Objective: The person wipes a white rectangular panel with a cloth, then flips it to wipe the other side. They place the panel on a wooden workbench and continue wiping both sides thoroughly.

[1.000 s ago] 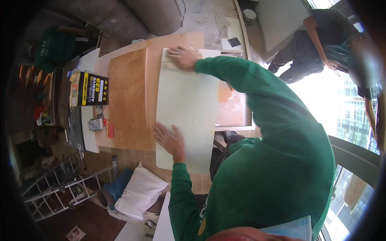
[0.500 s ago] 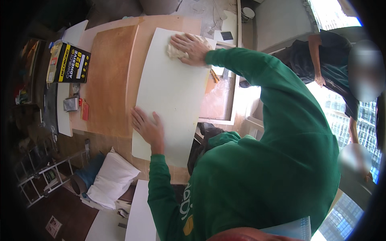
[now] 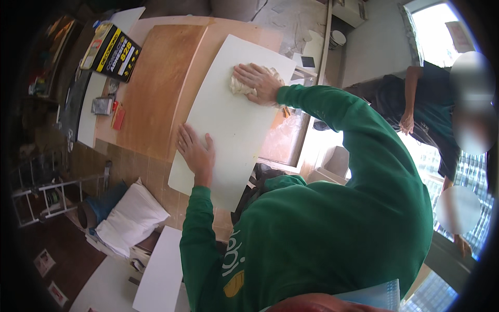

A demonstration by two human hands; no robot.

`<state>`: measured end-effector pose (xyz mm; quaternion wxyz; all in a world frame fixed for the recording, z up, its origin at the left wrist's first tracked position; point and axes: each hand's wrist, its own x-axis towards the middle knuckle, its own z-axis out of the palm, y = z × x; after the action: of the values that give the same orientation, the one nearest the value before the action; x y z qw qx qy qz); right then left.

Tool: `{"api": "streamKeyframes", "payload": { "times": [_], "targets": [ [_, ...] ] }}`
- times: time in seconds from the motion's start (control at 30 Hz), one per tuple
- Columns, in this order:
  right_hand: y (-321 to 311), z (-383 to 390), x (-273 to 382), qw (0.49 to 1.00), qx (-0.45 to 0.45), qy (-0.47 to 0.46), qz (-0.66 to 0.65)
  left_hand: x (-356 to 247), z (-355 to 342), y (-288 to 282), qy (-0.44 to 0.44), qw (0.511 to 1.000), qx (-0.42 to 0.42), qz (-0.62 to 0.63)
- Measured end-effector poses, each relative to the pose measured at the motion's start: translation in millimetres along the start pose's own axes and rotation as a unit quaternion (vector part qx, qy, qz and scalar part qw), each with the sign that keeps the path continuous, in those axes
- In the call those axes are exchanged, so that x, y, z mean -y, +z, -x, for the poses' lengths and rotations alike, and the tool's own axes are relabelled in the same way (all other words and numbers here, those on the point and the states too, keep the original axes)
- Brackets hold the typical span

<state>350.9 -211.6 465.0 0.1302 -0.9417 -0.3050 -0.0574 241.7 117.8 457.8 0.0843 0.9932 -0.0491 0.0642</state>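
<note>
A long white board [image 3: 228, 125] lies on the workbench in front of me. My right hand [image 3: 260, 86] presses a crumpled cream cloth [image 3: 240, 87] against its far part, fingers stretched over the cloth. My left hand [image 3: 197, 156] rests flat on the board's left edge, nearer to me, with fingers spread and nothing in them. Part of the cloth is hidden beneath my right palm.
Left of the board lies a brown wooden panel [image 3: 161, 83]. Beyond it are a black-and-yellow tin [image 3: 117, 54], a small grey box [image 3: 101, 106] and a red item [image 3: 118, 117]. A white pillow-like sack [image 3: 132, 218] lies lower left. Two people stand at the right.
My right hand and the cloth have slid from near the board's far end a little toward me. My left hand stays at the left edge. The whole view has turned slightly.
</note>
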Motion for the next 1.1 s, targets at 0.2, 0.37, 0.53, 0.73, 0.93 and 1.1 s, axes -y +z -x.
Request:
{"api": "streamKeyframes", "payload": {
  "times": [0.2,0.37,0.53,0.73,0.93,1.1],
  "targets": [
    [40,-95,-61,0.978,-0.092,0.159,0.099,-2,3,-10,0.006,1.000,-0.003,0.017],
    [59,-108,1,0.968,-0.104,0.199,0.114,5,8,-9,-0.001,0.999,-0.025,0.037],
    [78,-107,166,0.993,-0.059,0.100,0.038,25,7,8,-0.019,0.982,-0.111,0.150],
    [82,-102,186,1.000,-0.019,0.020,-0.001,81,74,-27,-0.114,0.944,-0.184,0.247],
    [82,-111,125,0.909,-0.031,0.386,0.153,125,140,2,-0.383,0.530,0.045,0.755],
    [106,-60,256,0.977,-0.040,0.196,0.073,109,139,1,-0.315,0.472,0.116,0.815]
  ]
}}
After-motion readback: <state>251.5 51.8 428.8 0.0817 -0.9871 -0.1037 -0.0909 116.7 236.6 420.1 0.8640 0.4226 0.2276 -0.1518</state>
